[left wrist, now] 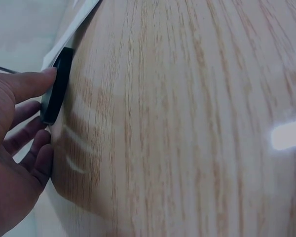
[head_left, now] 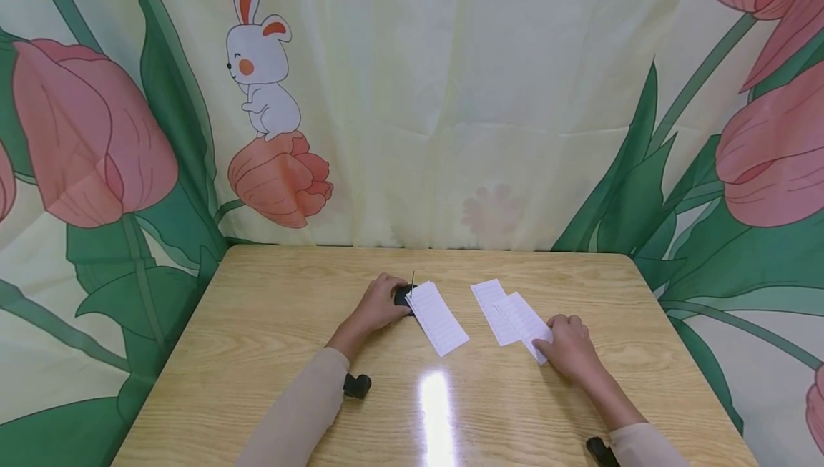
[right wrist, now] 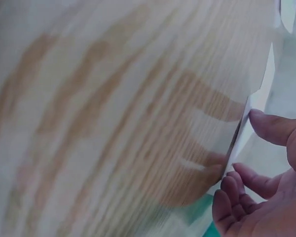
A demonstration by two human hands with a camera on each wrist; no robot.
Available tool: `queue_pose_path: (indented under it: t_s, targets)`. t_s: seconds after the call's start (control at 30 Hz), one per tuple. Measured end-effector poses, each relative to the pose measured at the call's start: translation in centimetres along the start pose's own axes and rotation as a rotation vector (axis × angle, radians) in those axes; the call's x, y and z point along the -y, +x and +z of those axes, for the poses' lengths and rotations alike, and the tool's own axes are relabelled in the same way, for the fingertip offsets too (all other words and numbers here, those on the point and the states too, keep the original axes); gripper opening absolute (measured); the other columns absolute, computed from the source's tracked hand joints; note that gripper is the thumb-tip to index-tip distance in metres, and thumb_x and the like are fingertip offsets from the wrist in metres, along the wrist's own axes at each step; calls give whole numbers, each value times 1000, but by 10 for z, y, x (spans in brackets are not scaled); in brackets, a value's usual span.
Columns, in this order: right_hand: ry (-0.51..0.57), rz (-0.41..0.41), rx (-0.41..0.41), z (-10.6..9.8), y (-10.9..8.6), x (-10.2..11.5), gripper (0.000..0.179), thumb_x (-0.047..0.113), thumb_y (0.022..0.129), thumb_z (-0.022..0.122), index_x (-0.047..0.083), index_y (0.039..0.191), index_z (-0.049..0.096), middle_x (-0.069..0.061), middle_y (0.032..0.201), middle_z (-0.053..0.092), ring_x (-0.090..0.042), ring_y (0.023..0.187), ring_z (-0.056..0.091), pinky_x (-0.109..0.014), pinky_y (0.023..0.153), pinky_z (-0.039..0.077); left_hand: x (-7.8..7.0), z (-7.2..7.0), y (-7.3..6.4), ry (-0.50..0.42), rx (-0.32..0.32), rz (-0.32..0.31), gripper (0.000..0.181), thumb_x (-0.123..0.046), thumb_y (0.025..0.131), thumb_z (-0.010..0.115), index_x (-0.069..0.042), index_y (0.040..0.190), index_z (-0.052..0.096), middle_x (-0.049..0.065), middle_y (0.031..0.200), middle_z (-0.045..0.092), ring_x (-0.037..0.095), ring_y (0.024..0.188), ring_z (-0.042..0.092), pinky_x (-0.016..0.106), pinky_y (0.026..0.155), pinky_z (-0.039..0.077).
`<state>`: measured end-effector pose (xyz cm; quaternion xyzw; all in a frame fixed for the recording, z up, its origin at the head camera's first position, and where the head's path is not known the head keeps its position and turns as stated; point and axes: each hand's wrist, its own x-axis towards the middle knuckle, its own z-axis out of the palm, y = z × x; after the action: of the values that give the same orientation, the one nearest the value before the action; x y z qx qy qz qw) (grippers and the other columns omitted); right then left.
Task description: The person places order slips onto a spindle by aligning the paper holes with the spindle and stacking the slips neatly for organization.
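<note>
My left hand (head_left: 378, 302) holds the round black base of a receipt spike (head_left: 402, 297), thumb on its edge and fingers around its far side. From the base a thin metal rod points up. White printed slips (head_left: 440, 320) lie over the base with a corner at the rod, slanting down to the right. Farther right, two more printed slips overlap on the table. The left one (head_left: 487, 299) lies partly under the right one (head_left: 526, 318). My right hand (head_left: 571, 347) pinches the lower right end of that upper slip (right wrist: 243, 127) between thumb and fingers.
The wooden table (head_left: 290, 295) ends at a curtain (head_left: 399, 95) printed with tulips and a rabbit, which hangs along its back and sides. A bright light reflection (head_left: 438, 410) lies on the tabletop near the front. Black straps (head_left: 357, 385) sit at both wrists.
</note>
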<state>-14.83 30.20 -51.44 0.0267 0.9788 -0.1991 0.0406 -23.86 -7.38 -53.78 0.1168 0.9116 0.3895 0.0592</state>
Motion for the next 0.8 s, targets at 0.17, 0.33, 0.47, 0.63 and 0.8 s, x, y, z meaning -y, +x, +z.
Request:
queue_pose_path:
  t_s: [0.17,0.33,0.47,0.63,0.8]
  targets:
    - [18,10,17,-1,2,0,45,17,91,77,-17,115,59,-32,108,53,-43,100,50,-51,83,44,-1,-1,0,-6,2,-2,52,-15,84,86,-5,132,67,15,132,59,34,123,54,49,106,47]
    - [44,-26,23,-1,5,-2,35,15,90,77,-12,108,63,-27,104,57,-42,100,51,-51,84,42,-2,-2,0,2,-6,13,52,-14,84,86,-5,131,67,16,130,60,34,121,54,50,106,47]
    - [86,-65,37,-1,7,-4,31,12,88,76,-10,105,61,-21,98,62,-34,93,56,-49,83,46,-2,-3,0,1,-4,8,52,-14,84,86,-5,131,67,16,131,59,34,121,54,49,106,47]
    - [158,-57,102,-1,9,-5,33,8,91,71,-10,112,54,-19,99,65,-27,87,60,-44,78,52,0,-2,0,-1,-4,10,52,-15,83,87,-5,131,67,16,132,59,34,122,54,49,106,47]
    - [176,-33,158,-2,10,-4,33,5,91,64,-12,117,56,-20,102,68,-25,87,62,-39,73,52,1,0,0,-8,-4,3,52,-15,84,86,-6,131,67,16,134,58,35,124,53,50,108,46]
